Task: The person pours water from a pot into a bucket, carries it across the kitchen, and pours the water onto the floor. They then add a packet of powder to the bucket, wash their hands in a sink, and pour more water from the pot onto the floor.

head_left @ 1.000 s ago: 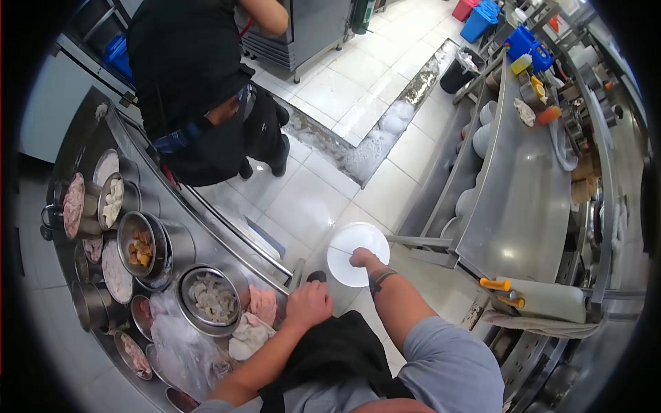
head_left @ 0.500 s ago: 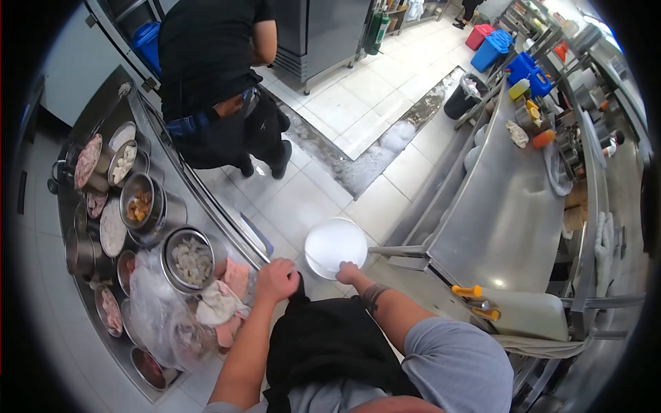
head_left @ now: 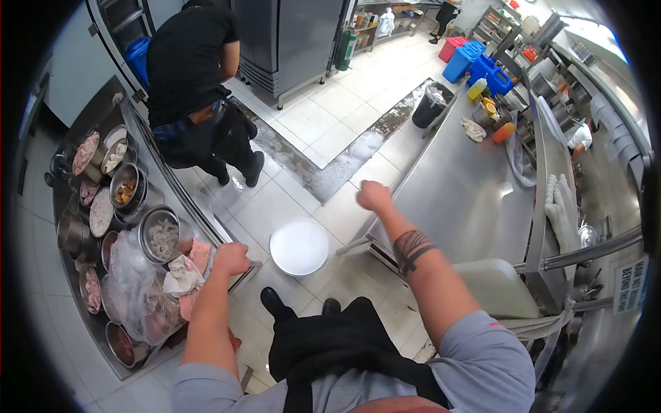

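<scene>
My left hand is closed at the corner of the left steel counter, beside a pink cloth and a white cloth; anything inside its fingers is hidden. My right hand is raised over the floor near the corner of the right steel table, fingers curled, and what it may hold cannot be made out. A round white tub stands on the tiles between the two, touched by neither hand. Near my left hand sits a steel bowl of shrimp.
Steel bowls of food and a clear plastic bag cover the left counter. Another person in black stands ahead on the left. A dark bin is by the right table. A wet channel crosses the floor.
My right hand has left the tub's rim and risen forward and to the right. My left hand has shifted left towards the cloths. The orange-handled tools at the right table are out of sight.
</scene>
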Motion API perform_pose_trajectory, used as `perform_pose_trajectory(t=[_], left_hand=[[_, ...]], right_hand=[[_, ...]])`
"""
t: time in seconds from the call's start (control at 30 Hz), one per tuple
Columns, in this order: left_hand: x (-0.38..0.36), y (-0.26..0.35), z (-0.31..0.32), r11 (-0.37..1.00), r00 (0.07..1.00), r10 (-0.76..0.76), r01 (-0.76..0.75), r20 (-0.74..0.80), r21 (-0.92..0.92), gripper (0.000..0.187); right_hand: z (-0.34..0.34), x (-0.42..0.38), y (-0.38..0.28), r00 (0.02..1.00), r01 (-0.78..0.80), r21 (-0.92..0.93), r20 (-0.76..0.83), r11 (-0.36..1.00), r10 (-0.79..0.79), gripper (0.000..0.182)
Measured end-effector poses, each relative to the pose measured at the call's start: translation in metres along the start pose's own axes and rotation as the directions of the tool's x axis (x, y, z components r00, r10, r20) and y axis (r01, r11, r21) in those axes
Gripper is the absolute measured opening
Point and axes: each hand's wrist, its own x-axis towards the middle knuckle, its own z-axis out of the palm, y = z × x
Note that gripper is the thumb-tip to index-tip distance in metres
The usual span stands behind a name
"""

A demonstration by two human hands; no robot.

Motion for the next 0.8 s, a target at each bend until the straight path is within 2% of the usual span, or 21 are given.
perform_pose_trajectory(t=[0.03, 0.1, 0.17, 0.2, 0.23, 0.3, 0.33, 0.4, 0.5, 0.6, 0.8], left_hand=[[0.001, -0.001, 0.000, 1.000, 1.000, 0.005, -0.005, 0.025, 0.020, 0.013], [0.002, -0.005, 0.003, 0.999, 0.999, 0.007, -0.009, 0.053, 0.038, 0.013], [0.006, -0.008, 0.010, 0.999, 0.999, -0.040, 0.040, -0.025, 0.004, 0.013], [0.008, -0.009, 0.013, 0.999, 0.999, -0.037, 0.037, -0.018, 0.004, 0.013], [0.008, -0.009, 0.014, 1.000, 0.999, -0.028, 0.029, -0.040, 0.011, 0.012], [0.009, -0.012, 0.017, 1.000, 0.999, -0.013, 0.015, -0.044, 0.024, 0.012], [0.010, -0.013, 0.017, 1.000, 0.998, 0.008, -0.006, -0.062, 0.027, 0.011], [0.012, -0.011, 0.021, 0.999, 0.998, 0.029, -0.027, -0.064, 0.027, 0.010], [0.013, -0.006, 0.015, 1.000, 0.996, -0.015, 0.014, -0.087, -0.009, 0.008], [0.017, -0.005, 0.014, 1.000, 0.997, -0.014, 0.016, -0.082, 0.015, 0.006], [0.017, -0.002, 0.011, 0.999, 0.993, -0.033, 0.033, -0.110, 0.002, 0.008]], right_hand=[[-0.004, 0.002, 0.022, 0.996, -0.038, -0.046, 0.077, 0.998, 0.042, 0.035], [0.012, 0.005, 0.068, 0.996, -0.029, -0.081, 0.079, 0.996, 0.036, 0.030], [0.020, -0.003, 0.090, 0.962, 0.272, -0.231, 0.027, 0.934, -0.273, 0.029], [0.027, -0.009, 0.092, 0.945, 0.273, -0.120, -0.150, 0.955, -0.289, 0.028], [0.025, -0.010, 0.091, 0.948, 0.269, -0.116, -0.146, 0.956, -0.285, 0.028], [0.025, -0.016, 0.088, 0.918, 0.257, -0.014, -0.310, 0.966, -0.249, 0.027], [0.026, -0.017, 0.088, 0.923, 0.249, -0.004, -0.301, 0.969, -0.239, 0.027], [0.027, -0.014, 0.088, 0.887, 0.257, 0.044, -0.407, 0.965, -0.218, 0.028], [0.028, -0.011, 0.088, 0.881, 0.231, 0.008, -0.427, 0.973, -0.206, 0.029], [0.019, -0.010, 0.087, 0.913, 0.195, 0.006, -0.367, 0.981, -0.179, 0.029], [0.017, -0.008, 0.087, 0.925, 0.175, 0.008, -0.344, 0.985, -0.161, 0.031]])
